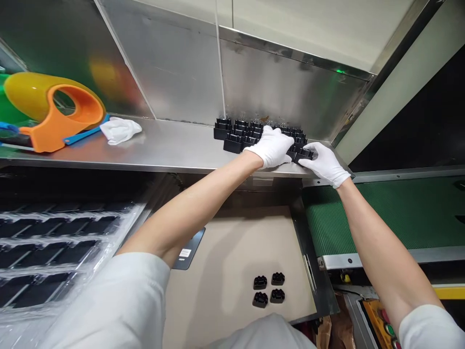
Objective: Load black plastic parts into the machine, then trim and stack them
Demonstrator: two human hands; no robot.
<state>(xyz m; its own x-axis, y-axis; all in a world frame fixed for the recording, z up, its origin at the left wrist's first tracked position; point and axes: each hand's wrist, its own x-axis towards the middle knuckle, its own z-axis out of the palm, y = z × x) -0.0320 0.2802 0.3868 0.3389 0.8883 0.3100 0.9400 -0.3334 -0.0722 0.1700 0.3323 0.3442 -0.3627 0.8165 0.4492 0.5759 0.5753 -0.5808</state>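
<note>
The left hand (272,147) is curling over a cluster of black moulded parts (232,143) standing on the steel shelf (174,145); the right hand's thumb and fingers are parting around one at the right end. From this angle I cannot tell whether either hand's fingers are actually gripping. The step in hand seems to be handling the cluster, calling next for light, even contact. Four matching parts (260,300) are sitting apart on the table (225,291).

Left hand (272,148) hides some black parts (232,143) from me; tray (123,223) cut off left; label (185,252) too small to read.
</note>
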